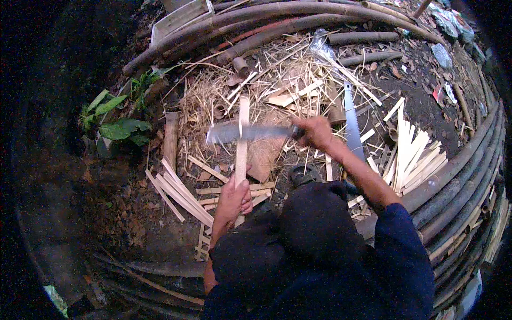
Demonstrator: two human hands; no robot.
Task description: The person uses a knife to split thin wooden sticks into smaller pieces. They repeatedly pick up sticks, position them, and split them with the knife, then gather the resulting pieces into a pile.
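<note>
My left hand (234,200) is closed around a pale, flat bamboo strip (242,157), which stands out lengthwise away from me. My right hand (316,133) grips the dark handle of a machete (261,132). Its broad blade lies crosswise over the upper part of the strip, slightly blurred, and points left. Whether the edge has cut into the strip, I cannot tell. Beneath the blade is a brown, wood-like block (266,160). Farther right, a hand saw (352,122) with a long, bare metal blade rests on the ground, its lower end partly behind my right forearm.
Split bamboo strips fan out in a pile (413,157) at right, with a smaller bundle (181,194) at left. Shavings (202,101) litter the ground. Long bamboo poles (453,181) curve along the right side; more poles (277,10) lie across the back. A leafy plant (120,129) grows at left.
</note>
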